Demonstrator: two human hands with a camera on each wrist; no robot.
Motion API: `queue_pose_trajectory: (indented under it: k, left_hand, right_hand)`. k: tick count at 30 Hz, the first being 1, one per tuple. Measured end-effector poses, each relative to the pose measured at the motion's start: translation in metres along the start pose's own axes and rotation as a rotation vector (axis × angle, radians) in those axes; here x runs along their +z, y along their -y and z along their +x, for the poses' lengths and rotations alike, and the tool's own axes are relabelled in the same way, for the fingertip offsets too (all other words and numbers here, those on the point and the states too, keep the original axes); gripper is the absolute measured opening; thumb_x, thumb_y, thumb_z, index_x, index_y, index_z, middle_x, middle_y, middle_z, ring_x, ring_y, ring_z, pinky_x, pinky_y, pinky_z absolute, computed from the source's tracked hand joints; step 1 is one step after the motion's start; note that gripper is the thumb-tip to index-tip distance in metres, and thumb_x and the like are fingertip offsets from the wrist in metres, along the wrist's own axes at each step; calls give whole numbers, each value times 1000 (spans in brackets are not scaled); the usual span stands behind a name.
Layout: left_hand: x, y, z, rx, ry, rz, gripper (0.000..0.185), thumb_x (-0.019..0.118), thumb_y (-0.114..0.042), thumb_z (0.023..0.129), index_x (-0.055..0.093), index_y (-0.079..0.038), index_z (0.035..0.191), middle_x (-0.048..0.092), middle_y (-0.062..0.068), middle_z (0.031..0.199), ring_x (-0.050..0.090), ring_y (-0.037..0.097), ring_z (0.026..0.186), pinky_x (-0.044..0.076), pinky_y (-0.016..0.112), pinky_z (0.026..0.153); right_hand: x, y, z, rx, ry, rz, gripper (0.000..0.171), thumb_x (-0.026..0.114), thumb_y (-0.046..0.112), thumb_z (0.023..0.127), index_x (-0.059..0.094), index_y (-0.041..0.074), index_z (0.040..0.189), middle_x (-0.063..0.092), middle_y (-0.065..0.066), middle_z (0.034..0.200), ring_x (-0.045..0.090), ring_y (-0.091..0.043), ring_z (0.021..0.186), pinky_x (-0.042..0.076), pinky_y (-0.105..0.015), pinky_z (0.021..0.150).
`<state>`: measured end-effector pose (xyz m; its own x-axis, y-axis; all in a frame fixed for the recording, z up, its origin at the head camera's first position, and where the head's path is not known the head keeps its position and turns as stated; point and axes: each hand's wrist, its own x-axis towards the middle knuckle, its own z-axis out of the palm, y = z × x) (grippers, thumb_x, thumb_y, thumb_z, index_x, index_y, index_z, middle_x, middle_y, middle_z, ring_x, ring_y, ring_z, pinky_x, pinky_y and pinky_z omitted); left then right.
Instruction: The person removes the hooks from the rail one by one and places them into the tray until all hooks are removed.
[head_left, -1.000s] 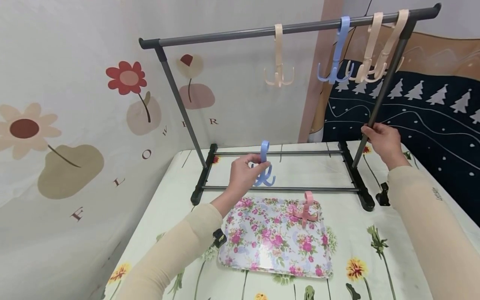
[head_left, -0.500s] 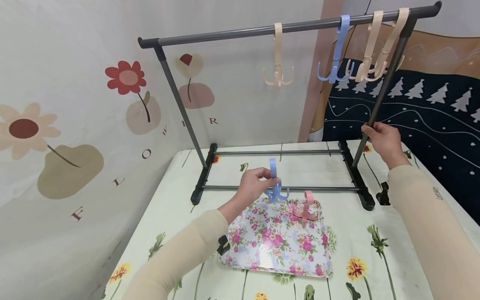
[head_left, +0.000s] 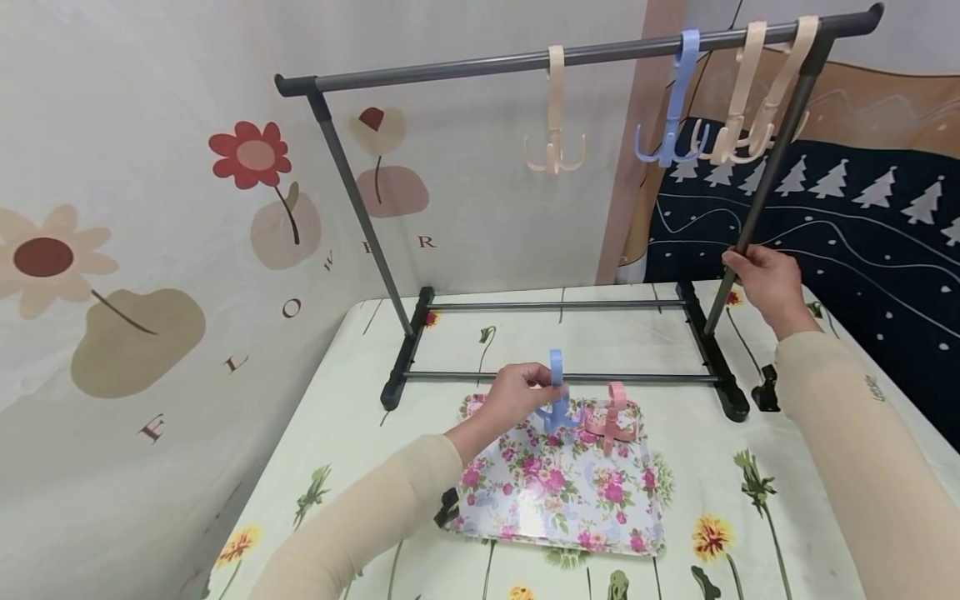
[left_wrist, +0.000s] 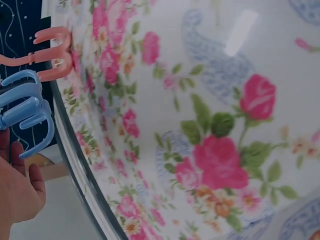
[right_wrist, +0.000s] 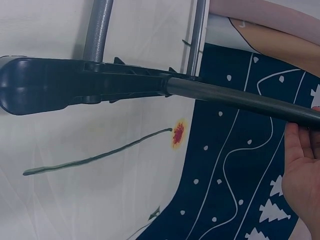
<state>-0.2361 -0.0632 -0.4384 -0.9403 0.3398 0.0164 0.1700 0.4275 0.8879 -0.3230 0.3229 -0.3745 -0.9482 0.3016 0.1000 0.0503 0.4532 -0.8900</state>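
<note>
My left hand (head_left: pixel 516 393) pinches a blue multi-prong hook (head_left: pixel 556 398) by its upper loop, holding it upright at the far edge of the floral tray (head_left: pixel 555 500). A pink hook (head_left: pixel 613 417) stands on the tray just to its right. In the left wrist view the blue hook (left_wrist: pixel 27 112) and pink hook (left_wrist: pixel 47 52) show side by side above the tray (left_wrist: pixel 210 125). My right hand (head_left: pixel 763 282) grips the rack's right upright pole (head_left: pixel 772 175); in the right wrist view the pole (right_wrist: pixel 240 100) runs past my palm (right_wrist: pixel 302 180).
A grey clothes rack (head_left: pixel 570 57) stands on the flowered table (head_left: pixel 352 417); a cream hook (head_left: pixel 555 112), a blue hook (head_left: pixel 675 104) and two more cream hooks (head_left: pixel 757 92) hang from its top bar. A flowered wall (head_left: pixel 150 250) is at left, dark tree-print fabric (head_left: pixel 862 242) at right.
My left hand has carried the blue hook down and rightwards, from above the rack's lower bar to the tray beside the pink hook. The right hand has stayed on the pole.
</note>
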Motion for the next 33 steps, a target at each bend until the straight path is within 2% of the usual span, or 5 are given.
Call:
queue_pose_trajectory:
  k: [2,9,19,28,33]
  left_hand:
    - [2,3,-1,-1,12,10,12,76,-32,89,74,-20,89,69,-9,90,60,12,97,49,36,83]
    - [6,10,-1,24,43,22,12,77,-30,88,74,-18,86,70,-9,85,62,10,92,47,36,87]
    - [8,15,-2,22,68,35,12,78,-30,87,73,-19,86,68,-7,84,58,13,80,47,30,68]
    - [10,19,-1,22,75,34,9,78,-29,87,74,-20,87,68,-7,84,60,13,82,48,31,69]
    - [10,19,-1,24,84,37,11,78,-28,87,74,-18,86,68,-6,83,60,12,81,49,30,68]
  right_hand:
    - [0,0,0,3,-1,-5,60,48,53,99,55,6,136,54,-12,132,51,-29,123,38,-49,107]
    - [1,-2,1,1,-5,-12,60,47,53,100,55,6,135,54,-11,131,51,-30,123,38,-49,107]
    - [2,-3,2,-9,-12,-4,60,48,53,100,55,6,136,54,-12,132,51,-29,123,39,-49,106]
    - [3,-3,1,-27,-26,15,58,50,51,100,56,4,133,55,-9,127,51,-26,121,40,-47,106]
    - [3,-4,2,-28,-25,19,59,49,52,99,56,4,133,55,-12,131,51,-28,124,39,-47,106]
